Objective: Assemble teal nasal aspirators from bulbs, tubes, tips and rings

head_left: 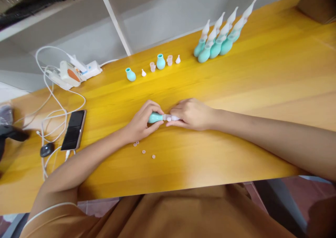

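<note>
Near the middle of the table, my left hand [144, 122] is wrapped round the teal squeeze bulb [155, 117] of a nasal aspirator, which lies sideways. A clear connector [166, 117] sits at the bulb's mouth. My right hand [193, 115] is closed on the white nozzle [175, 118] at the other end, its tip hidden by the fingers. Below my left hand lie several small clear caps [144, 151]. Farther back stand two loose teal bulbs [160, 62], two clear connectors [169, 60] and two small white nozzles [177, 59].
Several assembled aspirators [215, 48] stand in rows at the back right. On the left are a phone [74, 129], white cables [56, 117], a power strip with chargers [70, 73] and a small black object [47, 149]. A brown box [319, 4] sits at the far right corner.
</note>
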A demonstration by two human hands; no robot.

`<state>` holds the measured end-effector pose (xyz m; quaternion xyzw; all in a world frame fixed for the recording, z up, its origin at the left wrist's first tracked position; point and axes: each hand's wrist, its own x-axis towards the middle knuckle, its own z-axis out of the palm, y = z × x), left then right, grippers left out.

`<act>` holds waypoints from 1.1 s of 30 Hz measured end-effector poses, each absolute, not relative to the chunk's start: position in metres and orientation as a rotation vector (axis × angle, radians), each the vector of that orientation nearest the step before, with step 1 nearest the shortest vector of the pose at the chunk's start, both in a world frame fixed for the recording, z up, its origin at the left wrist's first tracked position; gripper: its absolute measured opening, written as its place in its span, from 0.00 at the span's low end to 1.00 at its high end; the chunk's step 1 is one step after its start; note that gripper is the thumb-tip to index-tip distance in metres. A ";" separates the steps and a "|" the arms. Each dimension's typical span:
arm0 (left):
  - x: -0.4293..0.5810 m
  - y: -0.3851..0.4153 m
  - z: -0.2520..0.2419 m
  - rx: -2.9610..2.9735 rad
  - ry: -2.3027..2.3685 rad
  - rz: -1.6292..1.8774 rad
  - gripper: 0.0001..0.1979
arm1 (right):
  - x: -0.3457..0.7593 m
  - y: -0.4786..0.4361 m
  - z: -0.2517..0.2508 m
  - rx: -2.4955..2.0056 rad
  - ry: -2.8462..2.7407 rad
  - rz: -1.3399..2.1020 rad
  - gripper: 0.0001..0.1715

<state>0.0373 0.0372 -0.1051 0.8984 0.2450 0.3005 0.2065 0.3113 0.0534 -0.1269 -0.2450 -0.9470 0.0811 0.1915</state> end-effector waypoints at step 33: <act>0.044 0.024 -0.110 2.575 0.720 0.891 0.12 | 0.310 0.052 -0.132 -0.596 -2.681 0.139 0.42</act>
